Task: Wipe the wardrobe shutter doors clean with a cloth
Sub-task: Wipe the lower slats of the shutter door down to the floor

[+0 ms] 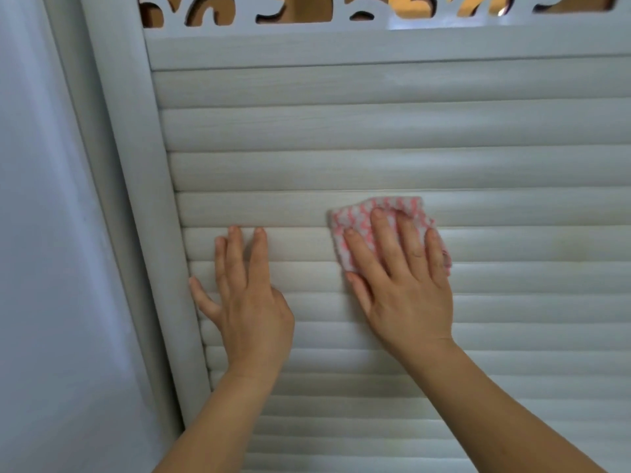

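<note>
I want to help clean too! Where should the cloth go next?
Probably slide the right hand sideways to the right along the same slat: it presses the pink cloth flat mid-door, and the left hand already covers the slats beside it.

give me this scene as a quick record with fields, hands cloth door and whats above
left hand: left hand flat on the slats, fingers straight, holds nothing
right hand: right hand presses the cloth against the slats, fingers spread
cloth: pink and white cloth, bunched under the fingers
door: pale shutter door, horizontal slats
frame: rounded post left of the slats, left thumb beside it
above: carved openwork panel
</note>
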`<action>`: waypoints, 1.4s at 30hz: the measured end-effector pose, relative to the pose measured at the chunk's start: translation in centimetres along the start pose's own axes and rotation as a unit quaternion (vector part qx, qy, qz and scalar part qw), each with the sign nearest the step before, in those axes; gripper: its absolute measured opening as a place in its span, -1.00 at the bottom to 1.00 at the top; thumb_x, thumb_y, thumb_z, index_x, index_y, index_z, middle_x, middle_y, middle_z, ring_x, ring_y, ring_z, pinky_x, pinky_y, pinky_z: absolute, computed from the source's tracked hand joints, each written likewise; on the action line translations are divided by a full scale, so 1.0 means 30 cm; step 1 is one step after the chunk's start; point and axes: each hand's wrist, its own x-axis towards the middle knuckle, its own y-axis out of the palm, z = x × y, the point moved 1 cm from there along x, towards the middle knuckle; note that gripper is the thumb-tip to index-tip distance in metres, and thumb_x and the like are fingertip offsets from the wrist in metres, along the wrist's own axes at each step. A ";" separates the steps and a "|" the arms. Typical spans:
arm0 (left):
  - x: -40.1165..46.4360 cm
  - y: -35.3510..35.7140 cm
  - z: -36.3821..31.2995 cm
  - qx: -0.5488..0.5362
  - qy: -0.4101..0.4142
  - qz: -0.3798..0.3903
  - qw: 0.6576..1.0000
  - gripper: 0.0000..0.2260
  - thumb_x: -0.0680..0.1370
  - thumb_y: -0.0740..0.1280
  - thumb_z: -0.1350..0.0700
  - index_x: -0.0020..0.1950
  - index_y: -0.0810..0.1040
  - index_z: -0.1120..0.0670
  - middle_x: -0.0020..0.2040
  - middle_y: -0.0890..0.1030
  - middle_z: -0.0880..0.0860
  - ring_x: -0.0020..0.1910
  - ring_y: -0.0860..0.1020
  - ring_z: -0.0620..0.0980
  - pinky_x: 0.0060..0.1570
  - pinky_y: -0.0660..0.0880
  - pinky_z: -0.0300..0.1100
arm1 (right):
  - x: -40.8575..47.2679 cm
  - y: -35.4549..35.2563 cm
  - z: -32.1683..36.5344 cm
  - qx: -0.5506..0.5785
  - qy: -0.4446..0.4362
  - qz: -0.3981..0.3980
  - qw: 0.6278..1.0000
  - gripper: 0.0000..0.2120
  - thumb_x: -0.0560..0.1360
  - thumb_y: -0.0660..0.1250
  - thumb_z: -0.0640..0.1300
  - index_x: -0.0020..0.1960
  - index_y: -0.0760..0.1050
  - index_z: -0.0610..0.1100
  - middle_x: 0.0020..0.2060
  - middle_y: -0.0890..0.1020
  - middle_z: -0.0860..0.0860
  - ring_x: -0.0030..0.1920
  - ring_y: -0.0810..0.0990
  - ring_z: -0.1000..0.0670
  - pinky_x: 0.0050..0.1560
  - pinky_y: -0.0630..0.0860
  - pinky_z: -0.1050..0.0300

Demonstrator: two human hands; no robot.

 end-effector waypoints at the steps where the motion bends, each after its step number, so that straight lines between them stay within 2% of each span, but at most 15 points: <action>1: 0.000 -0.001 0.002 0.001 0.001 0.001 1.000 -0.31 0.40 0.27 0.43 0.46 0.22 0.02 0.51 0.16 0.09 0.49 0.08 0.04 0.35 -0.11 0.31 | -0.015 -0.005 -0.030 -0.008 0.012 -0.005 1.000 -0.55 0.58 0.17 0.06 0.42 0.39 -0.06 0.42 0.36 -0.16 0.42 0.28 -0.25 0.36 0.25 -0.26; 7: 0.005 -0.005 0.008 -0.009 0.005 -0.008 1.000 -0.30 0.39 0.27 0.45 0.45 0.23 -0.02 0.49 0.21 0.08 0.48 0.12 0.04 0.35 -0.10 0.30 | -0.103 -0.023 -0.188 -0.025 0.143 -0.027 0.989 -0.60 0.59 0.19 0.03 0.36 0.42 -0.13 0.33 0.39 -0.27 0.33 0.34 -0.31 0.29 0.35 -0.24; 11: 0.006 -0.003 0.007 -0.019 -0.002 -0.029 0.999 -0.34 0.38 0.26 0.48 0.41 0.34 0.01 0.46 0.28 0.07 0.46 0.17 0.04 0.36 -0.10 0.24 | -0.094 -0.014 -0.147 -0.013 0.198 -0.058 0.978 -0.64 0.59 0.21 -0.06 0.29 0.47 -0.24 0.24 0.44 -0.27 0.25 0.39 -0.31 0.20 0.41 -0.24; 13: 0.007 -0.002 0.008 -0.016 -0.005 -0.038 0.999 -0.35 0.37 0.24 0.48 0.39 0.37 0.02 0.45 0.31 0.07 0.44 0.20 0.03 0.36 -0.08 0.23 | -0.066 -0.006 -0.082 -0.007 0.181 -0.071 0.981 -0.66 0.56 0.25 -0.11 0.28 0.48 -0.24 0.23 0.47 -0.24 0.24 0.41 -0.29 0.20 0.41 -0.22; 16: 0.008 -0.002 0.012 -0.004 0.002 -0.038 0.999 -0.31 0.34 0.29 0.49 0.39 0.36 0.00 0.44 0.32 0.07 0.44 0.22 0.04 0.35 -0.06 0.25 | -0.015 0.006 0.042 0.001 0.107 -0.072 0.992 -0.63 0.49 0.31 -0.17 0.30 0.44 -0.16 0.24 0.50 -0.20 0.25 0.41 -0.26 0.27 0.36 -0.20; 20: 0.009 -0.001 0.016 0.013 0.009 -0.031 0.999 -0.26 0.31 0.29 0.49 0.40 0.30 -0.03 0.45 0.30 0.09 0.44 0.20 0.06 0.33 -0.02 0.30 | 0.051 0.003 0.165 0.017 0.042 -0.057 0.997 -0.61 0.46 0.18 -0.18 0.27 0.52 -0.11 0.17 0.58 -0.13 0.20 0.43 -0.23 0.25 0.35 -0.18; 23: 0.005 0.001 0.015 0.021 0.008 -0.025 0.999 -0.24 0.30 0.28 0.49 0.41 0.28 -0.02 0.47 0.27 0.09 0.45 0.18 0.06 0.32 -0.02 0.31 | 0.058 -0.009 0.119 0.020 0.004 -0.059 0.998 -0.62 0.47 0.20 -0.17 0.26 0.54 -0.08 0.12 0.60 -0.09 0.15 0.45 -0.20 0.22 0.35 -0.11; 26: 0.002 0.002 0.018 0.025 0.011 -0.017 0.999 -0.23 0.31 0.28 0.50 0.43 0.26 -0.03 0.48 0.24 0.07 0.46 0.17 0.04 0.32 -0.04 0.31 | 0.022 -0.018 0.011 0.012 0.006 -0.059 0.998 -0.63 0.47 0.24 -0.18 0.27 0.51 -0.09 0.15 0.56 -0.10 0.16 0.43 -0.20 0.20 0.34 -0.09; 30: -0.002 0.003 0.020 0.019 0.018 -0.019 0.999 -0.23 0.33 0.28 0.50 0.45 0.23 -0.02 0.49 0.21 0.08 0.47 0.15 0.06 0.32 -0.05 0.32 | -0.063 -0.040 -0.179 -0.024 0.079 -0.058 0.995 -0.63 0.51 0.24 -0.23 0.31 0.42 -0.15 0.22 0.42 -0.14 0.18 0.44 -0.25 0.10 0.40 -0.15; 33: -0.001 0.010 0.013 0.007 0.010 -0.030 0.999 -0.28 0.35 0.25 0.50 0.44 0.25 0.00 0.49 0.21 0.09 0.47 0.14 0.07 0.32 -0.06 0.31 | -0.114 -0.058 -0.302 -0.036 0.182 -0.056 0.981 -0.69 0.53 0.22 -0.25 0.25 0.49 -0.27 0.17 0.50 -0.26 0.12 0.44 -0.29 0.09 0.34 -0.14; 36: -0.002 0.019 0.000 -0.009 -0.012 -0.044 0.999 -0.38 0.38 0.13 0.39 0.42 0.30 0.04 0.49 0.22 0.10 0.48 0.13 0.07 0.33 -0.05 0.28 | -0.103 -0.056 -0.304 -0.001 0.279 -0.071 0.958 -0.70 0.54 0.16 -0.27 0.21 0.50 -0.33 0.14 0.52 -0.32 0.11 0.45 -0.32 0.14 0.30 -0.10; 38: -0.002 0.030 -0.019 -0.024 -0.032 -0.046 0.998 -0.40 0.37 0.10 0.35 0.42 0.31 0.07 0.49 0.20 0.12 0.48 0.11 0.08 0.33 -0.07 0.26 | -0.071 -0.047 -0.227 0.003 0.259 -0.085 0.962 -0.69 0.49 0.22 -0.31 0.21 0.50 -0.32 0.11 0.53 -0.32 0.08 0.45 -0.29 0.13 0.32 -0.10; 42: -0.006 0.046 -0.055 -0.039 -0.059 -0.044 0.997 -0.37 0.36 0.17 0.41 0.44 0.26 0.13 0.51 0.16 0.15 0.49 0.06 0.11 0.33 -0.09 0.28 | -0.025 -0.032 -0.056 0.026 0.109 -0.074 0.991 -0.62 0.46 0.24 -0.32 0.27 0.47 -0.21 0.13 0.55 -0.22 0.14 0.46 -0.25 0.13 0.42 -0.14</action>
